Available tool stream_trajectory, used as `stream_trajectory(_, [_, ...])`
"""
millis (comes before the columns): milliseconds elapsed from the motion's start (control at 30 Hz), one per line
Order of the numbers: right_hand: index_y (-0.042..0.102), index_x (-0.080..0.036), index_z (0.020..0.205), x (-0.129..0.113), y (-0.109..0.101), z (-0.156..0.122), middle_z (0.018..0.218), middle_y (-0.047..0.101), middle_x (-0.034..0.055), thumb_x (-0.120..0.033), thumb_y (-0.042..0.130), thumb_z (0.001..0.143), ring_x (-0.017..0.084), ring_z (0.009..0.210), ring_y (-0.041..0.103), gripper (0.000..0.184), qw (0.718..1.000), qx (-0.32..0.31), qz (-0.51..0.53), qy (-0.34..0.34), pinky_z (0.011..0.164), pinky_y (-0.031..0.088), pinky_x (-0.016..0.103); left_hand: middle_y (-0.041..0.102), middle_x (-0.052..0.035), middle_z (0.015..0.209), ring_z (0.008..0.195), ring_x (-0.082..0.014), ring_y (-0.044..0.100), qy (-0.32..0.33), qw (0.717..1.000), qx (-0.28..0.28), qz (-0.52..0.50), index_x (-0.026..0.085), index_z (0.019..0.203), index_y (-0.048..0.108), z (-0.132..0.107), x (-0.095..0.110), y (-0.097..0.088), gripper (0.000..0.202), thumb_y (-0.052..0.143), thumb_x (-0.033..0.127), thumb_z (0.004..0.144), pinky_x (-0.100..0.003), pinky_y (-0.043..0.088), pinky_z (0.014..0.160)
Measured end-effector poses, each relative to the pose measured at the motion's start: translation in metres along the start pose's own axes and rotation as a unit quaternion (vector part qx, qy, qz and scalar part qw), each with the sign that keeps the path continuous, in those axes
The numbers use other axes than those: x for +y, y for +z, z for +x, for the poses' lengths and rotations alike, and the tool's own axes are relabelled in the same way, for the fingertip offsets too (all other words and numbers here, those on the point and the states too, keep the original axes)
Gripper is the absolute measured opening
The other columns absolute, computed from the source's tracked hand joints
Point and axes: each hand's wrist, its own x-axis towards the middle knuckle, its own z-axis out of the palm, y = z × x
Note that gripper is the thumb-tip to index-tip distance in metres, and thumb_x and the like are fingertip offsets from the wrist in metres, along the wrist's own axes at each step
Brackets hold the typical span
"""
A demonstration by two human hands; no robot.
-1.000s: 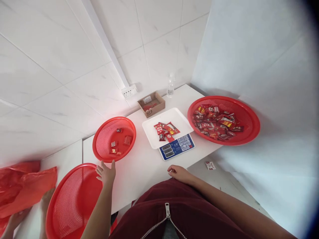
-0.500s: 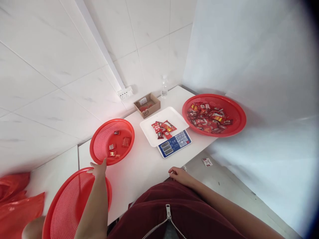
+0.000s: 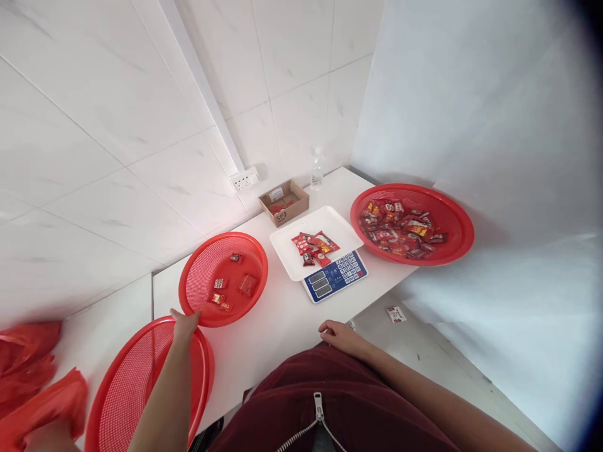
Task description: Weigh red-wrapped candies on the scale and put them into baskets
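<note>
My left hand (image 3: 186, 323) is at the near rim of a red mesh basket (image 3: 262, 276), its fingers closed on the edge and its thumb out to the left. Several small red wrapped packets (image 3: 220, 295) lie inside that basket. My left forearm crosses over a second red basket (image 3: 108, 383), closer to me. By the table's front edge, in front of my body, my right hand (image 3: 343, 338) rests with loosely curled, slightly parted fingers and nothing visible in it. Ahead of it stands a blue digital scale (image 3: 336, 276), its white tray (image 3: 301, 220) bearing several red snack packets (image 3: 315, 246).
At the right, a red basket (image 3: 464, 229) holds many wrapped snacks. A cardboard box (image 3: 285, 202) and a clear bottle (image 3: 317, 172) stand by the wall. Red plastic bags (image 3: 32, 370) lie far left, with part of another person's arm (image 3: 51, 436) beside them. One packet (image 3: 396, 314) lies on the floor.
The basket at my left hand has shifted right, closer to the scale tray, and its packets sit differently. The bag at far left has moved with the other person's arm. My right hand stays put.
</note>
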Motion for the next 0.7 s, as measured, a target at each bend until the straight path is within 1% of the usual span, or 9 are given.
stream_trajectory(100, [0.062, -0.019, 0.091, 0.001, 0.000, 0.003, 0.076, 0.066, 0.0022, -0.026, 0.050, 0.077, 0.015, 0.070, 0.058, 0.019, 1.000, -0.002, -0.006, 0.000, 0.068, 0.041, 0.027, 0.062, -0.0257, 0.106, 0.087, -0.0327, 0.065, -0.016, 1.000, -0.016, 0.010, -0.002, 0.140, -0.005, -0.005, 0.005, -0.002, 0.100, 0.054, 0.043, 0.074, -0.044, 0.052, 0.068])
stream_trajectory(167, [0.062, -0.018, 0.092, 0.002, 0.000, 0.004, 0.077, 0.066, 0.0029, -0.026, 0.050, 0.077, 0.015, 0.070, 0.058, 0.020, 1.000, -0.006, -0.006, 0.001, 0.069, 0.042, 0.027, 0.054, -0.0268, 0.120, 0.099, -0.0346, 0.061, 0.005, 1.000, -0.022, 0.019, 0.003, 0.142, -0.006, -0.007, 0.010, -0.003, 0.098, 0.055, 0.038, 0.074, -0.045, 0.050, 0.075])
stream_trajectory(267, [0.062, -0.018, 0.092, 0.002, -0.002, 0.005, 0.077, 0.066, 0.0032, -0.026, 0.050, 0.077, 0.015, 0.070, 0.059, 0.021, 1.000, -0.015, -0.011, 0.006, 0.068, 0.042, 0.028, 0.043, -0.0243, 0.135, 0.109, -0.0355, 0.055, 0.040, 0.998, -0.034, 0.028, 0.009, 0.143, -0.009, -0.006, 0.014, -0.008, 0.097, 0.055, 0.031, 0.074, -0.045, 0.048, 0.082])
stream_trajectory(367, [0.061, -0.018, 0.092, 0.001, -0.004, 0.006, 0.077, 0.066, 0.0030, -0.026, 0.050, 0.077, 0.015, 0.071, 0.059, 0.020, 1.000, -0.024, -0.020, 0.007, 0.069, 0.042, 0.027, 0.046, -0.0206, 0.134, 0.109, -0.0348, 0.056, 0.071, 0.995, -0.049, 0.040, 0.011, 0.144, -0.010, 0.000, 0.012, -0.016, 0.094, 0.054, 0.028, 0.076, -0.044, 0.047, 0.084])
stream_trajectory(433, [0.061, -0.018, 0.091, -0.001, -0.005, 0.006, 0.077, 0.066, 0.0033, -0.025, 0.050, 0.078, 0.015, 0.072, 0.059, 0.019, 0.999, -0.029, -0.024, 0.008, 0.069, 0.042, 0.027, 0.051, -0.0204, 0.130, 0.106, -0.0337, 0.058, 0.110, 0.987, -0.065, 0.094, 0.009, 0.143, -0.010, 0.007, 0.009, -0.021, 0.091, 0.050, 0.027, 0.078, -0.043, 0.046, 0.085])
stream_trajectory(467, [0.061, -0.018, 0.091, -0.002, -0.006, 0.006, 0.078, 0.067, 0.0034, -0.025, 0.050, 0.078, 0.015, 0.073, 0.059, 0.019, 0.999, -0.030, -0.025, 0.010, 0.069, 0.042, 0.027, 0.053, -0.0205, 0.127, 0.105, -0.0328, 0.059, 0.139, 0.978, -0.075, 0.137, 0.007, 0.143, -0.009, 0.010, 0.007, -0.024, 0.088, 0.048, 0.025, 0.079, -0.043, 0.046, 0.086])
stream_trajectory(533, [0.061, -0.018, 0.091, -0.004, -0.009, 0.006, 0.079, 0.067, 0.0036, -0.025, 0.050, 0.078, 0.015, 0.073, 0.059, 0.018, 0.999, -0.032, -0.026, 0.015, 0.070, 0.042, 0.027, 0.055, -0.0186, 0.125, 0.109, -0.0302, 0.057, 0.199, 0.951, -0.093, 0.219, 0.007, 0.144, -0.002, 0.017, 0.005, -0.028, 0.081, 0.045, 0.019, 0.080, -0.043, 0.042, 0.093])
stream_trajectory(600, [0.061, -0.018, 0.091, -0.006, -0.013, 0.006, 0.079, 0.067, 0.0036, -0.024, 0.050, 0.079, 0.016, 0.074, 0.060, 0.018, 0.999, -0.033, -0.028, 0.015, 0.071, 0.042, 0.027, 0.053, -0.0142, 0.130, 0.120, -0.0270, 0.049, 0.241, 0.930, -0.099, 0.258, 0.012, 0.144, 0.012, 0.023, 0.005, -0.032, 0.074, 0.044, 0.011, 0.077, -0.043, 0.032, 0.103])
stream_trajectory(700, [0.062, -0.018, 0.092, -0.009, -0.020, 0.008, 0.081, 0.068, 0.0045, -0.024, 0.049, 0.078, 0.016, 0.077, 0.061, 0.019, 0.999, -0.019, -0.046, 0.004, 0.073, 0.042, 0.027, 0.046, -0.0088, 0.138, 0.132, -0.0237, 0.033, 0.269, 0.921, -0.095, 0.266, 0.017, 0.140, 0.029, 0.027, 0.007, -0.033, 0.068, 0.042, 0.004, 0.074, -0.044, 0.018, 0.110])
